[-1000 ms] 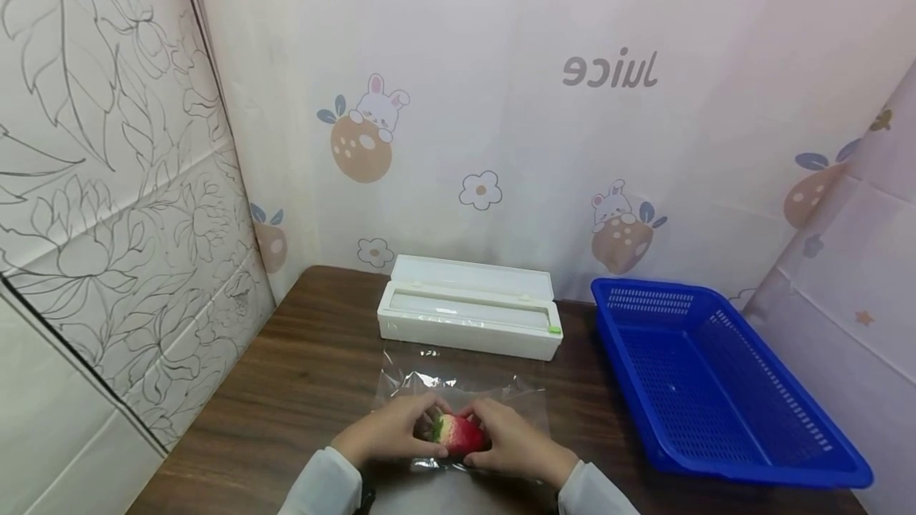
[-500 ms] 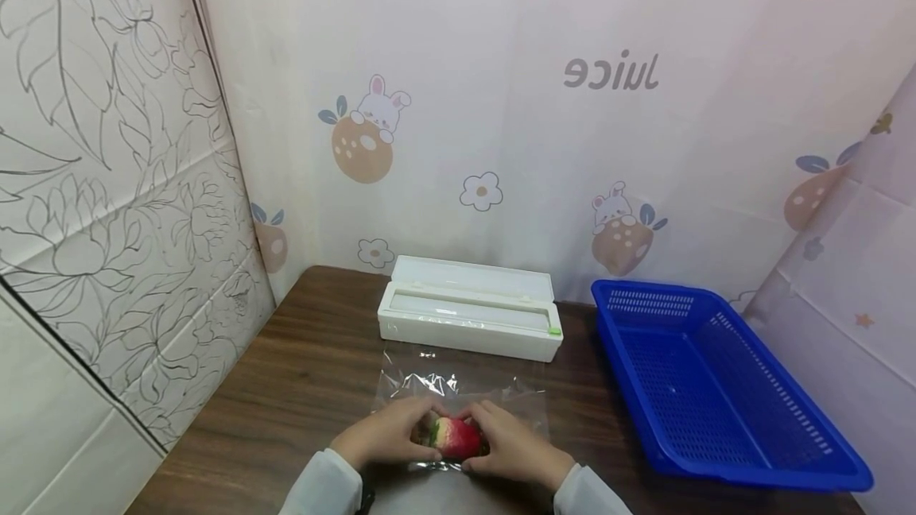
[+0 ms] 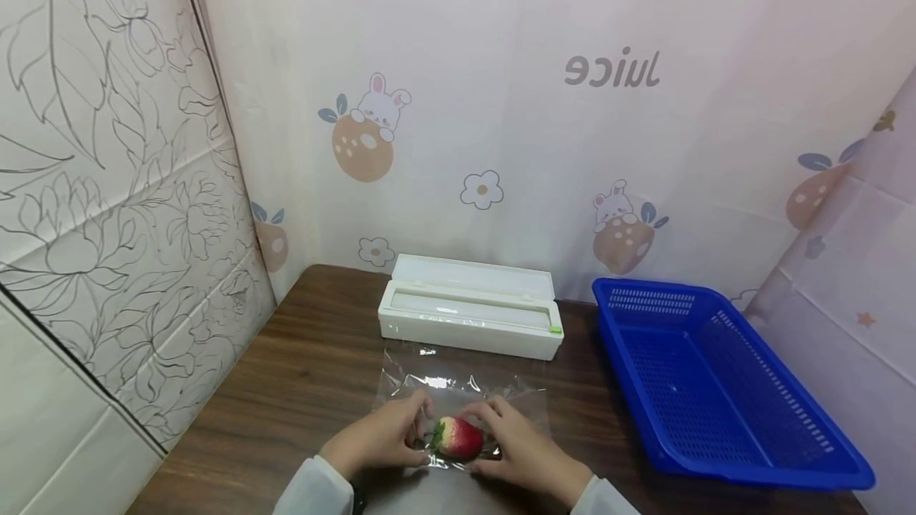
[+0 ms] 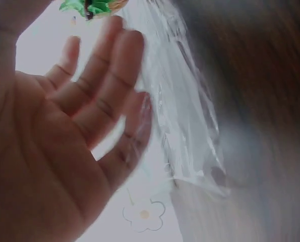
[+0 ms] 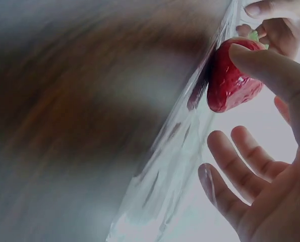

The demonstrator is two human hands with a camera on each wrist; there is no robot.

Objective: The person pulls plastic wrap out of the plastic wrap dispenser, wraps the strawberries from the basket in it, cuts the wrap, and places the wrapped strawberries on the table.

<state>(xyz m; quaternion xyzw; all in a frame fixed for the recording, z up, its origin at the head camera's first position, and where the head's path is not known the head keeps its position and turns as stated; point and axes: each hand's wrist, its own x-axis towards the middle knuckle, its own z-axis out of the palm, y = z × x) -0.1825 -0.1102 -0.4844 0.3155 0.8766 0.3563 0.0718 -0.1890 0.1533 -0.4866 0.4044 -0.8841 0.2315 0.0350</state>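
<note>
A red strawberry (image 3: 462, 439) with a pale yellow top and green leaves lies on a sheet of clear plastic film (image 3: 438, 381) near the table's front. My left hand (image 3: 378, 437) is just left of its leafy end, fingers loosely bent and spread apart in the left wrist view, holding nothing. On the other side, my right hand (image 3: 521, 445) curves around the strawberry's tip without gripping it. The right wrist view shows the right thumb overlapping the strawberry (image 5: 234, 83) and the other fingers spread. Fingertips of both hands are near the film.
Behind the film stands a long white film dispenser (image 3: 468, 334), lid raised, a roll inside and a small green tab at its right end. A blue plastic basket (image 3: 773, 474) with perforated sides is at the right. Patterned curtains border the dark wooden table (image 3: 300, 356).
Both hands have drawn apart from around the strawberry, the left going left and the fingers loosening. More of the strawberry shows, and it sits slightly farther right than half a second ago.
</note>
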